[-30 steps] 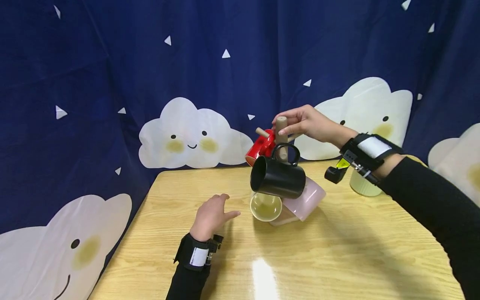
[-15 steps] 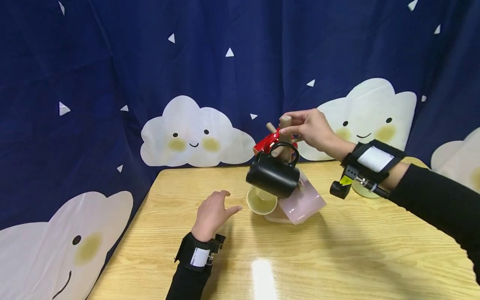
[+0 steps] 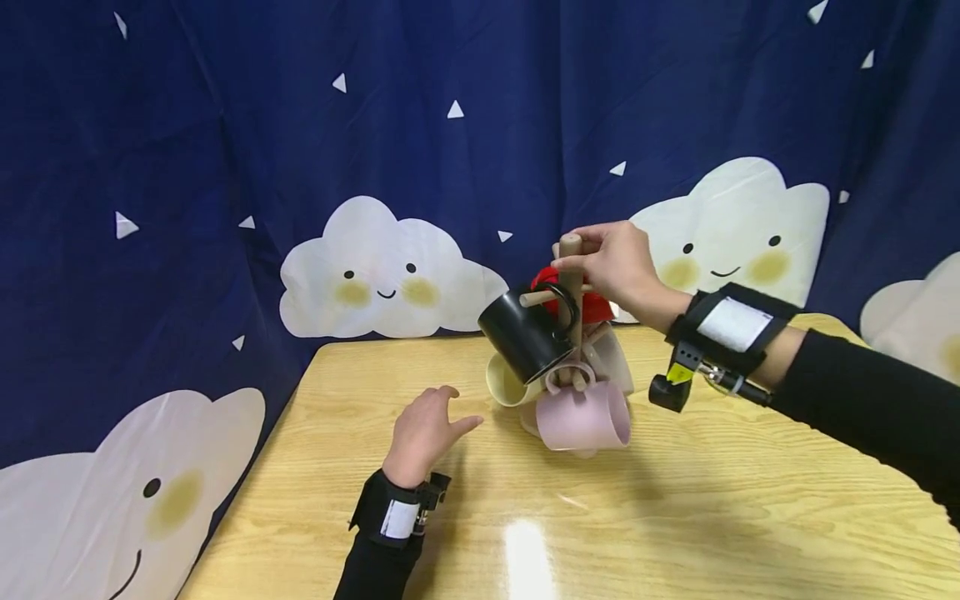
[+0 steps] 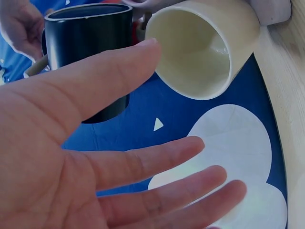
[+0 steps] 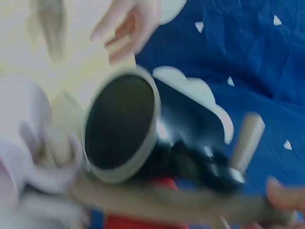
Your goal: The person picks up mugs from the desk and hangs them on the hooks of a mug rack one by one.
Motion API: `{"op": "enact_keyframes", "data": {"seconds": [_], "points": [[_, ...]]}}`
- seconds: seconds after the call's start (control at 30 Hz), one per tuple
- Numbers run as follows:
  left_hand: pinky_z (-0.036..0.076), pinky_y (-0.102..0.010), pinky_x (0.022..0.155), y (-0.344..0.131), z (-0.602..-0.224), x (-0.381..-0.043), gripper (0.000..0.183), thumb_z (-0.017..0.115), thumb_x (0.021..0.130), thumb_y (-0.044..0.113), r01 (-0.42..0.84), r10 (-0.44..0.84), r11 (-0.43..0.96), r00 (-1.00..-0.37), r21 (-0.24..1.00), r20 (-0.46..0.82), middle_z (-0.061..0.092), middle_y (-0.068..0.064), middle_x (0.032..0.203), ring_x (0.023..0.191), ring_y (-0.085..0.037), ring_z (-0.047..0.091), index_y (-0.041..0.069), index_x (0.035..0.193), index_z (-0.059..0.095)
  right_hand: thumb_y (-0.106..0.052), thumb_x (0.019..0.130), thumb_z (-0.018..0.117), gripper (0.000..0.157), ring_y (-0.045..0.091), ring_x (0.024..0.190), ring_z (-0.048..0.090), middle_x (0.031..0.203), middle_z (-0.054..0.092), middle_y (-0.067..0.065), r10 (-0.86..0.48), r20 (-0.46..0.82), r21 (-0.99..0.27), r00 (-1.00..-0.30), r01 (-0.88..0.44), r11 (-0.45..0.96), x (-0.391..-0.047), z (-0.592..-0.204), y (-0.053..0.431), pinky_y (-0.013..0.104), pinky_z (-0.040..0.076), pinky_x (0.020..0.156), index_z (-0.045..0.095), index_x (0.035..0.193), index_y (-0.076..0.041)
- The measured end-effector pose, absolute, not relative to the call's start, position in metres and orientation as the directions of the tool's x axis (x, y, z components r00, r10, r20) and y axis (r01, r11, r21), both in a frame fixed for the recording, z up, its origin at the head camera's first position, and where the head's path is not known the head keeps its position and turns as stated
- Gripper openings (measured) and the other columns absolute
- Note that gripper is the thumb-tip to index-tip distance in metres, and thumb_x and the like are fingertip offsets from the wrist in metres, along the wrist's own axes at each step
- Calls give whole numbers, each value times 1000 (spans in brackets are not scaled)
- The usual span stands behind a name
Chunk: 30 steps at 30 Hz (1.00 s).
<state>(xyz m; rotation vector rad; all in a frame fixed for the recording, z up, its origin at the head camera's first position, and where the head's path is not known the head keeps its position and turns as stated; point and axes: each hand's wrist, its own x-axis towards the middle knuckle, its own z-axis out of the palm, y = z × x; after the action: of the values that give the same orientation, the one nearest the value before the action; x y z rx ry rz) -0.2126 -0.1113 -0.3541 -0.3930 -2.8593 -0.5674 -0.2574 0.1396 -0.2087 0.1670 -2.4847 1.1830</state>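
A wooden mug tree [image 3: 572, 287] stands near the back of the table with several mugs hung on its pegs. My right hand [image 3: 618, 262] pinches the top of its post between thumb and fingers. A black mug [image 3: 521, 337] hangs tilted on the left, above a cream mug [image 3: 504, 383]. The pink mug [image 3: 581, 421] faces the front, low down. Behind the post are a red mug [image 3: 597, 308] and, lower right, a pale grey-white mug [image 3: 613, 358]. My left hand [image 3: 423, 433] hovers left of the tree, fingers apart; in the left wrist view, the cream mug's opening [image 4: 195, 57] lies beyond the fingertips.
The light wood table [image 3: 345, 408] reaches back to a dark blue curtain [image 3: 420, 50] with white cloud faces. Pegs [image 3: 536, 298] stick out around the post. The right wrist view is blurred.
The mug tree has turned under my right hand: the black and pink mugs swung left across the front, and the red mug moved right behind the post. My left hand has stayed nearly still.
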Motion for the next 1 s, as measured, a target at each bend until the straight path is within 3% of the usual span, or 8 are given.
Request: {"op": "enact_keyframes", "data": {"seconds": [0.13, 0.23, 0.33, 0.43, 0.5, 0.6, 0.77, 1.0], "points": [[50, -42, 65, -113, -354, -212, 56, 66, 73, 44, 291, 214, 894, -945, 342, 246, 64, -16, 100, 85, -28, 59, 2, 108, 59, -28, 68, 74, 38, 19, 76, 57, 85, 69, 10, -149, 324, -620, -934, -329, 712, -270, -199, 155, 29, 44, 63, 66, 101, -9], [50, -41, 65, -113, -353, -213, 55, 66, 72, 44, 299, 218, 892, -941, 339, 257, 64, -16, 99, 84, -28, 59, 2, 108, 59, -29, 69, 73, 39, 20, 79, 58, 86, 69, 5, -358, 268, -632, -894, -444, 636, -286, -195, 171, 28, 45, 67, 66, 103, -12], [50, -41, 65, -113, -352, -212, 54, 66, 72, 43, 308, 226, 889, -939, 339, 261, 64, -15, 99, 84, -28, 59, 2, 107, 60, -23, 75, 69, 41, 20, 93, 59, 99, 68, 3, -555, 198, -745, -808, -492, 451, -302, -197, 186, 26, 49, 78, 62, 112, -10], [50, -41, 65, -113, -352, -211, 54, 66, 73, 43, 312, 230, 887, -938, 341, 259, 64, -15, 99, 84, -28, 59, 2, 107, 60, -10, 81, 60, 43, 22, 109, 53, 112, 64, 3, -715, 154, -858, -682, -451, 245, -317, -203, 196, 29, 46, 88, 52, 122, -2], [50, -41, 65, -112, -352, -211, 54, 66, 73, 43, 316, 235, 884, -937, 345, 258, 64, -15, 99, 85, -28, 59, 2, 108, 60, -2, 83, 55, 41, 23, 111, 51, 113, 63, 3, -773, 170, -897, -612, -421, 136, -325, -210, 198, 29, 45, 89, 50, 123, -1], [50, -40, 65, -114, -353, -209, 54, 66, 73, 43, 323, 240, 883, -934, 341, 264, 64, -15, 99, 83, -27, 59, 3, 108, 60, 2, 82, 54, 36, 22, 107, 54, 108, 65, 0, -762, 238, -896, -602, -439, 67, -328, -220, 198, 28, 47, 87, 53, 119, 0], [50, -39, 64, -113, -353, -208, 53, 66, 73, 43, 336, 246, 883, -926, 327, 287, 64, -15, 98, 82, -26, 59, 3, 107, 60, -3, 81, 58, 32, 20, 100, 58, 100, 68, -4, -633, 350, -841, -691, -529, 113, -315, -229, 198, 26, 48, 83, 57, 113, 1], [50, -39, 64, -107, -350, -207, 53, 67, 73, 42, 360, 267, 878, -916, 317, 300, 64, -15, 98, 81, -26, 59, 2, 107, 60, -4, 80, 59, 29, 19, 98, 59, 96, 68, -4, -532, 377, -846, -758, -515, 134, -297, -227, 200, 23, 48, 82, 61, 109, -7]]}}
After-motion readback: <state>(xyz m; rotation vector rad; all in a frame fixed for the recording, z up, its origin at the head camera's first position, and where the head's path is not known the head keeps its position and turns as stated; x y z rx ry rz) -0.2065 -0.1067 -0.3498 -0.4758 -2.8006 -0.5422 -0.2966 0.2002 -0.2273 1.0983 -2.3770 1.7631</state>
